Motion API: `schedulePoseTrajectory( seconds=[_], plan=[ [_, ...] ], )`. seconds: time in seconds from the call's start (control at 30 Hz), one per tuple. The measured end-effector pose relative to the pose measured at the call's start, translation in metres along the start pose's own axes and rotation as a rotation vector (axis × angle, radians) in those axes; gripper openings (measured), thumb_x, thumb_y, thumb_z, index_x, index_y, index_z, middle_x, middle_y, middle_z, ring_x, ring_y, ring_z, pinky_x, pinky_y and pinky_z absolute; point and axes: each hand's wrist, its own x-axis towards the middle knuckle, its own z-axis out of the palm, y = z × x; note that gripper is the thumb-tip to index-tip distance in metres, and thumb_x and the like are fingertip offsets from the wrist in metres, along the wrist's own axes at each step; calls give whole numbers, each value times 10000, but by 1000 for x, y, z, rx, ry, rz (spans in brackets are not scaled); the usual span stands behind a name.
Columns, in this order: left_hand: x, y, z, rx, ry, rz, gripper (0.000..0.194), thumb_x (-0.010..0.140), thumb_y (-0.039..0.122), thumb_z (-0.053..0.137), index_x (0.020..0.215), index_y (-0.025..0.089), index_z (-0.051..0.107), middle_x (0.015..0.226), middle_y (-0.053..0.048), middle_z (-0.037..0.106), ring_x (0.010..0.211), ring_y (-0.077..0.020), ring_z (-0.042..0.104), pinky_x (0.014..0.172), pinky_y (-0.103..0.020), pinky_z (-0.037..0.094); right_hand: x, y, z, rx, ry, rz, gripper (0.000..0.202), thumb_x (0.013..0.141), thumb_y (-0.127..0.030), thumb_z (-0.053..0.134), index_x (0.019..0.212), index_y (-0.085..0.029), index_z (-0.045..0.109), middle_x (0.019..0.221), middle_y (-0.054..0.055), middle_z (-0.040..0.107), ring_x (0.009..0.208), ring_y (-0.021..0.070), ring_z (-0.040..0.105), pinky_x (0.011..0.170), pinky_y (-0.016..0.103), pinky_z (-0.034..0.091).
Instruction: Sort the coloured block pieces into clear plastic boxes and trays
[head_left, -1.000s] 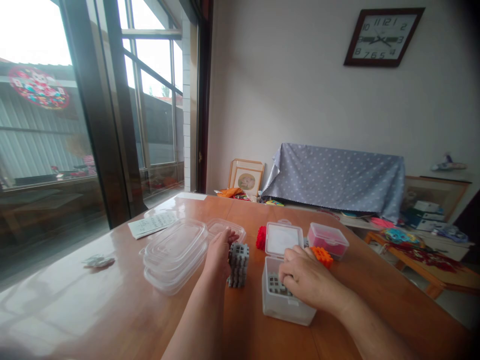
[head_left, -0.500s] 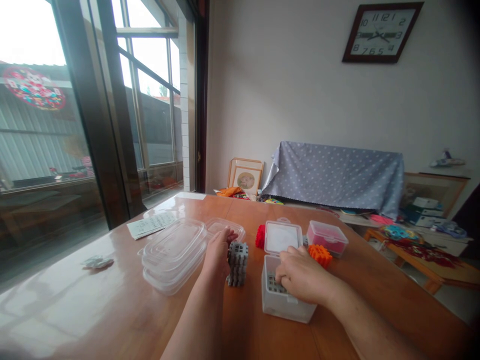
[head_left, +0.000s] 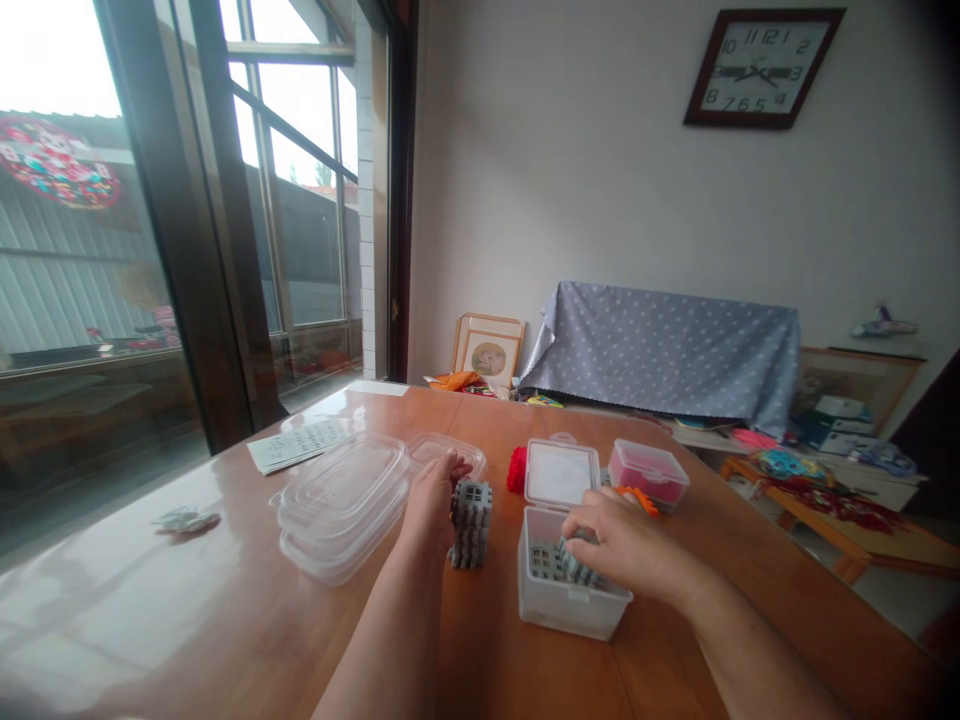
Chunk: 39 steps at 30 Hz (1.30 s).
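My left hand (head_left: 437, 492) is closed around the left side of a stack of grey toothed pieces (head_left: 472, 525) standing on the table. Over the right part of an open clear plastic box (head_left: 574, 610), my right hand (head_left: 604, 530) has its fingers closed on some grey pieces (head_left: 576, 562), tilted inside the box. More grey grid pieces (head_left: 541, 560) lie at the left in that box. Its lid (head_left: 562, 472) is folded back behind it. Orange pieces (head_left: 641, 498) show partly behind my right hand, and red pieces (head_left: 516, 470) stand left of the lid.
Clear plastic lids or containers (head_left: 341, 500) lie left of my left hand, near a paper sheet (head_left: 296, 446) and a small plastic packet (head_left: 184, 520). A closed box with pink contents (head_left: 649, 474) stands at the back right of the table (head_left: 247, 620).
My right hand has risen and shifted slightly right in the box, with grey pieces now tilted up at its fingers. The view has shifted slightly; my left hand stays at the stack.
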Motion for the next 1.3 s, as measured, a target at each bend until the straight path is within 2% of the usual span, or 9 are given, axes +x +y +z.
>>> schedulePoseTrajectory(
  seconds=[0.13, 0.27, 0.47, 0.57, 0.67, 0.8, 0.93, 1.1, 1.3],
  plan=[
    [0, 0, -1, 15, 5, -3, 431, 698, 519, 785, 887, 136, 726, 869, -138, 771, 708, -207, 692, 626, -284, 462, -2, 2, 3, 16, 13, -2, 154, 844, -370, 644, 888, -303, 775, 865, 23, 671, 940, 241, 565, 809, 339, 348],
    [0, 0, -2, 43, 4, -18, 458, 717, 548, 763, 914, 136, 731, 894, -141, 776, 676, -192, 672, 603, -277, 429, 2, -1, 0, 92, 94, -6, 172, 862, -375, 640, 946, -286, 761, 883, 22, 689, 922, 233, 582, 818, 338, 377],
    [-4, 4, -2, 85, 29, -33, 474, 767, 566, 713, 958, 133, 736, 960, -147, 779, 647, -164, 643, 592, -272, 392, 22, -34, -2, 195, 211, -67, 152, 876, -320, 625, 931, -255, 752, 971, 42, 699, 981, 230, 595, 852, 329, 414],
    [-4, 5, -3, 74, 19, -32, 505, 754, 596, 715, 956, 134, 731, 957, -148, 775, 681, -183, 661, 603, -280, 401, 36, -52, 0, 221, 176, -108, 203, 854, -329, 666, 1020, -257, 757, 1010, 51, 692, 1021, 235, 591, 880, 326, 423],
    [-2, 4, -4, 64, 14, -32, 523, 745, 617, 716, 956, 139, 724, 955, -151, 772, 718, -205, 677, 612, -290, 414, 53, -63, 3, 233, 112, -149, 316, 839, -372, 698, 1131, -261, 742, 1018, 55, 669, 977, 223, 599, 861, 313, 435],
    [-1, 3, -5, 51, 13, -31, 511, 742, 614, 720, 949, 147, 721, 946, -148, 776, 755, -216, 684, 620, -291, 416, 73, -65, 4, 238, 22, -187, 469, 800, -435, 739, 1231, -251, 710, 1008, 49, 642, 912, 207, 609, 827, 298, 441],
    [-2, 3, -5, 51, 9, -34, 484, 768, 589, 698, 949, 141, 721, 976, -157, 777, 755, -208, 680, 615, -283, 408, 85, -63, 4, 238, -55, -213, 449, 763, -412, 761, 1178, -243, 733, 962, 30, 637, 864, 194, 613, 795, 285, 438],
    [-3, 3, -5, 30, 12, 6, 447, 757, 573, 715, 905, 152, 717, 973, -156, 779, 782, -216, 688, 631, -285, 421, 90, -64, 6, 265, -89, -199, 346, 744, -386, 770, 1053, -232, 756, 929, 17, 641, 830, 182, 614, 750, 271, 432],
    [-6, 6, -3, 13, 19, -9, 428, 744, 564, 738, 863, 154, 705, 907, -139, 771, 720, -199, 674, 636, -288, 428, 75, -58, -1, 334, -3, -187, 425, 745, -397, 786, 1135, -239, 720, 977, 25, 650, 903, 201, 610, 799, 291, 449]
  ],
)
